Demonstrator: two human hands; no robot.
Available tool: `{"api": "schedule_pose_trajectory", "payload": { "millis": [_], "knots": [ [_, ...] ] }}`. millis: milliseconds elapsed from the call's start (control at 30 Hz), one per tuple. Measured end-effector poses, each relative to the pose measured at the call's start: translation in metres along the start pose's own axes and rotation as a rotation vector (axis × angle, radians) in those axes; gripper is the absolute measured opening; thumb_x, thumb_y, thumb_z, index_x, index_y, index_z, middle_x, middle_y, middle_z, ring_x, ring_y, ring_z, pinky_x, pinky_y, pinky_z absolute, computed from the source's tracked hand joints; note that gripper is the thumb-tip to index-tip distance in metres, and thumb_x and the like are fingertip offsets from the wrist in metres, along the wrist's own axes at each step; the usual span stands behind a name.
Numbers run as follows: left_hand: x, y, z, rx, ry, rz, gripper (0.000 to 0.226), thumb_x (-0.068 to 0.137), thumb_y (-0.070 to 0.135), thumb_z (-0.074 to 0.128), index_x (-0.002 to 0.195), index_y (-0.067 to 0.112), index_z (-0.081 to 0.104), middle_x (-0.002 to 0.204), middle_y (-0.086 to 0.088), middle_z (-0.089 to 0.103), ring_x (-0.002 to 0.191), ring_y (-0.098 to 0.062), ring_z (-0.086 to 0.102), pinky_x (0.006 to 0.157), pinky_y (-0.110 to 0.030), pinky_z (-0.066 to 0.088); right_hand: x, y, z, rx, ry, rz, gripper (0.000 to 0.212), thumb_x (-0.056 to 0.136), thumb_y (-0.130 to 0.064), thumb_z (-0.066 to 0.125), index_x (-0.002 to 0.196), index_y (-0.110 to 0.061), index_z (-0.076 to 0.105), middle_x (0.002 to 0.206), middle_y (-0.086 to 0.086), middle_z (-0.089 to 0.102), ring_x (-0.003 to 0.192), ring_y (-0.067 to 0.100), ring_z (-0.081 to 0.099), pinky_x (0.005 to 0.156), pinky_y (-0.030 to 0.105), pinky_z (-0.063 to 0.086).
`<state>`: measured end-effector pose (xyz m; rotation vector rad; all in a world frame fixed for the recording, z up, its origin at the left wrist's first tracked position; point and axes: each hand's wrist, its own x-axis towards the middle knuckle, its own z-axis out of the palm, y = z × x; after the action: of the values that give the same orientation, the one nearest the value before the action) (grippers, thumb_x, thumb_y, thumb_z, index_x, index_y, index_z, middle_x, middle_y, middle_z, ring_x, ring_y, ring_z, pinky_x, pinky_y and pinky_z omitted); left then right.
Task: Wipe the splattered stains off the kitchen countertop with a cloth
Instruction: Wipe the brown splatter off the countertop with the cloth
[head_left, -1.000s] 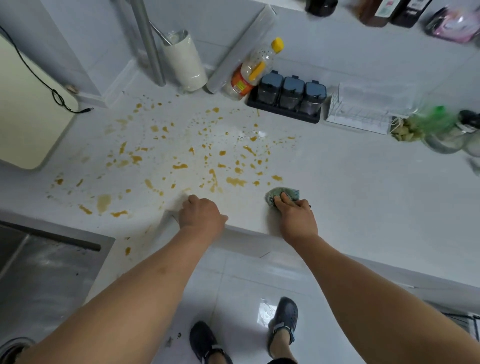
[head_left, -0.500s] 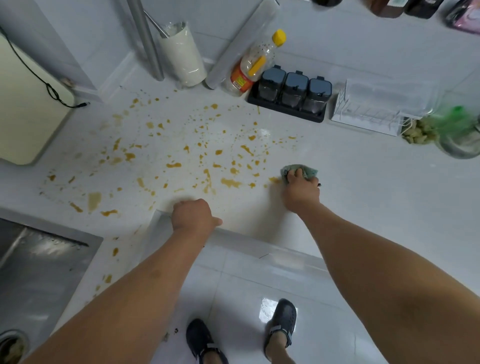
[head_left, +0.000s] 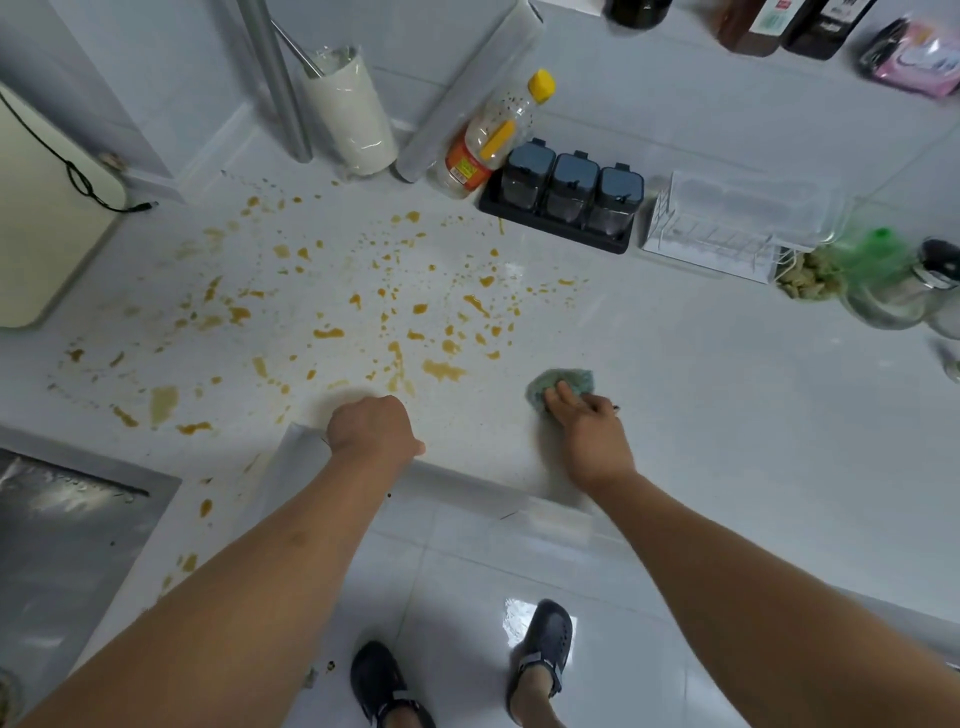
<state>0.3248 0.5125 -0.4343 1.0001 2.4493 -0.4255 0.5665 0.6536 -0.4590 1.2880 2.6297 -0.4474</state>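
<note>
View from above a white kitchen bench (head_left: 727, 415). At far left, a cream board (head_left: 47, 218) with a black cable across it, and below it a steel sink (head_left: 67, 545). Orange-brown stains (head_left: 363, 322) are splattered across the left and middle of the bench, from the back wall to the front edge. The left hand (head_left: 371, 428) is curled into a loose fist, gripping nothing, and rests on the bench at the front edge, at the near fringe of the stains. Behind the stains stand a white tumbler (head_left: 350, 117), a yellow-capped bottle (head_left: 491, 137) and a black tray of three dark jars (head_left: 566, 195). To the right, the right hand (head_left: 584, 428) presses flat, fingers spread, on a crumpled green cloth (head_left: 558, 384) that lies on the bench just right of the nearest stains. Further right sits a clear plastic box (head_left: 727, 223). Below, two dark shoes stand on the tiled floor (head_left: 467, 571).
</note>
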Motion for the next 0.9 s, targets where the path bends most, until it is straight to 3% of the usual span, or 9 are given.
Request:
{"api": "schedule_pose_trajectory", "payload": {
  "millis": [100,200,300,400,533,600,700,767,900],
  "knots": [
    [0.001,-0.001,0.001,0.008,0.013,0.009,0.046,0.079,0.064,0.072,0.07,0.021,0.06,0.069,0.003,0.062,0.059,-0.015,0.058,0.056,-0.024,0.047,0.02,0.014,-0.014,0.019,0.004,0.176,0.069,0.091,-0.007,0.051,0.156,-0.025,0.033,0.164,-0.002,0.028,0.137,0.039,0.032,0.112,0.037,0.036],
    [-0.001,-0.001,0.004,0.024,0.028,0.028,0.05,0.082,0.066,0.069,0.067,0.02,0.053,0.068,0.004,0.056,0.059,-0.015,0.051,0.058,-0.026,0.041,0.045,-0.015,-0.018,0.026,-0.007,0.279,0.068,0.085,-0.009,0.054,0.15,-0.016,0.034,0.157,0.001,0.031,0.131,0.04,0.034,0.103,0.042,0.043],
    [-0.001,-0.002,0.008,0.041,0.065,0.05,0.051,0.083,0.067,0.067,0.067,0.021,0.053,0.07,0.003,0.056,0.072,-0.017,0.058,0.067,-0.028,0.04,0.065,-0.055,-0.017,0.042,-0.027,0.224,0.062,0.089,-0.012,0.047,0.15,-0.014,0.033,0.156,0.003,0.031,0.133,0.04,0.031,0.104,0.044,0.043],
    [0.0,-0.005,0.01,0.057,0.093,0.053,0.045,0.083,0.067,0.067,0.082,0.022,0.066,0.077,0.003,0.062,0.088,-0.018,0.067,0.07,-0.028,0.04,0.068,-0.09,-0.014,0.05,-0.03,0.157,0.061,0.091,-0.016,0.043,0.151,-0.016,0.033,0.156,0.002,0.032,0.134,0.039,0.031,0.105,0.043,0.042],
    [-0.001,-0.002,0.008,0.083,0.137,0.07,0.041,0.085,0.065,0.067,0.089,0.024,0.065,0.098,0.001,0.071,0.096,-0.02,0.068,0.075,-0.031,0.04,0.042,-0.126,0.002,0.017,-0.062,-0.002,0.061,0.095,-0.022,0.045,0.154,-0.019,0.03,0.164,0.002,0.024,0.139,0.039,0.029,0.108,0.042,0.037],
    [-0.002,0.0,0.007,0.076,0.112,0.059,0.043,0.086,0.063,0.067,0.079,0.023,0.056,0.093,0.001,0.07,0.09,-0.02,0.066,0.073,-0.03,0.04,0.022,-0.127,0.009,0.017,-0.101,-0.105,0.068,0.091,-0.021,0.05,0.155,-0.022,0.03,0.165,-0.001,0.024,0.14,0.038,0.027,0.108,0.041,0.036],
    [-0.002,0.001,0.003,0.061,0.057,0.031,0.047,0.087,0.061,0.066,0.069,0.021,0.051,0.071,0.004,0.057,0.062,-0.016,0.051,0.066,-0.029,0.038,-0.003,-0.095,0.014,-0.011,-0.098,-0.196,0.073,0.085,-0.018,0.056,0.154,-0.026,0.035,0.164,-0.006,0.028,0.137,0.036,0.032,0.109,0.039,0.037],
    [-0.001,0.0,0.001,0.049,0.025,0.029,0.045,0.086,0.061,0.066,0.069,0.022,0.053,0.069,0.004,0.056,0.057,-0.015,0.047,0.061,-0.028,0.037,-0.009,-0.062,0.011,-0.021,-0.06,-0.141,0.072,0.085,-0.016,0.054,0.154,-0.026,0.037,0.163,-0.006,0.03,0.134,0.037,0.036,0.11,0.038,0.037],
    [-0.004,-0.002,0.004,0.05,0.053,0.058,0.046,0.086,0.061,0.064,0.067,0.021,0.05,0.067,0.003,0.053,0.058,-0.016,0.046,0.067,-0.03,0.039,-0.002,0.003,-0.005,-0.05,-0.011,0.108,0.069,0.091,-0.014,0.05,0.157,-0.025,0.033,0.164,-0.003,0.028,0.134,0.04,0.036,0.111,0.037,0.037]
  ]
}}
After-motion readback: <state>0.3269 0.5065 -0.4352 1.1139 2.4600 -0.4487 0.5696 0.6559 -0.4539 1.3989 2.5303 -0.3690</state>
